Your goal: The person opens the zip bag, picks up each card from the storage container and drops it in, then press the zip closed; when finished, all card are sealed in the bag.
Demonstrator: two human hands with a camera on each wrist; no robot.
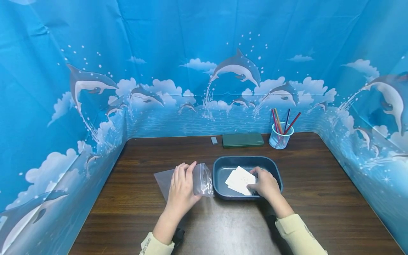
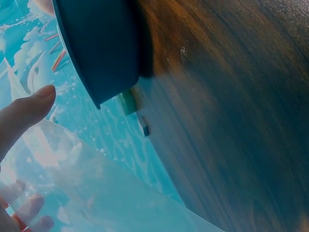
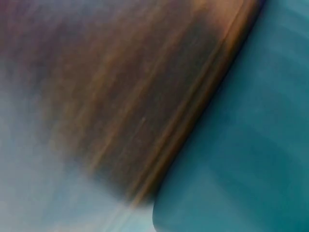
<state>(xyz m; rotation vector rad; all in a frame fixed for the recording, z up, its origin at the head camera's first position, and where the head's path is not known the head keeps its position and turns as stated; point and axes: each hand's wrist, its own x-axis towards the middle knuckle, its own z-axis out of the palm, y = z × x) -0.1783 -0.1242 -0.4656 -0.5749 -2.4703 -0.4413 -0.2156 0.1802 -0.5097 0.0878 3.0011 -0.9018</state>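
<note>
In the head view my left hand [image 1: 182, 186] holds a clear zip bag [image 1: 204, 180], its zip end toward the tray. Seen from the left wrist, the thumb [image 2: 34, 113] is in plain sight, while the other fingers show through the plastic [image 2: 96, 188]. A dark blue-grey tray [image 1: 220, 164] stands just right of the bag. Inside it lie several white paper cards [image 1: 239, 180], overlapping, with faint marks on the top one. My right hand [image 1: 266, 182] reaches into the tray and pinches the cards at their right side. The right wrist view shows only the tray wall [image 3: 241, 145], blurred.
Behind the tray lie a green case [image 1: 243, 140] and a small grey block [image 1: 214, 140]. A light blue mesh cup [image 1: 281, 138] with several coloured pencils stands at the back right. A dolphin-print curtain [image 1: 178, 53] surrounds the brown wooden table [image 1: 127, 202].
</note>
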